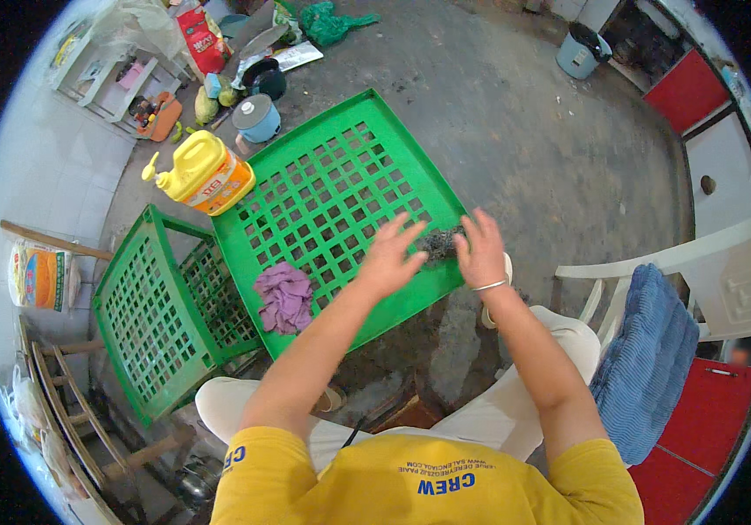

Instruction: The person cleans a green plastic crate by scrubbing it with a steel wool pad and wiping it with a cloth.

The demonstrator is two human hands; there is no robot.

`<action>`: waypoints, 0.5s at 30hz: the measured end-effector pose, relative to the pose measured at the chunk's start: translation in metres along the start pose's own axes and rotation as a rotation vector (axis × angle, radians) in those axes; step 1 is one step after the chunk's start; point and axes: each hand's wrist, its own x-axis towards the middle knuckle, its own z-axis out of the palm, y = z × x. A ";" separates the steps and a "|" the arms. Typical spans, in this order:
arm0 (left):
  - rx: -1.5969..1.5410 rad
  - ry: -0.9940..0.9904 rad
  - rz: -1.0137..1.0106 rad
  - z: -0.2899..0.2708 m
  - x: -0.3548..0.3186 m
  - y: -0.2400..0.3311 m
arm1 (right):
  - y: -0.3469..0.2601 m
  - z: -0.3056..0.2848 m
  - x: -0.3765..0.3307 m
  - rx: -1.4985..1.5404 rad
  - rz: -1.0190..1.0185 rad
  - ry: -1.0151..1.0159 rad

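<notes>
The right hand grips a grey steel scourer at the green crate panel's near edge; the left hand hovers open-fingered beside it. A purple rag and yellow detergent jug sit nearby.

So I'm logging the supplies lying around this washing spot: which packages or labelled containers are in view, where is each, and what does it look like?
Yellow jug: on the floor at the green grid panel's far left corner, pump top, orange and red label.
Red bag: far left on the floor, upright, red with a pale patch.
Sack: left edge by the wall, white with an orange panel.
Neither the left hand nor the right hand touches any of them.
</notes>
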 end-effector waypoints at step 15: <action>0.558 0.372 -0.486 -0.065 -0.150 -0.111 | -0.012 0.090 0.029 -0.217 0.236 -0.329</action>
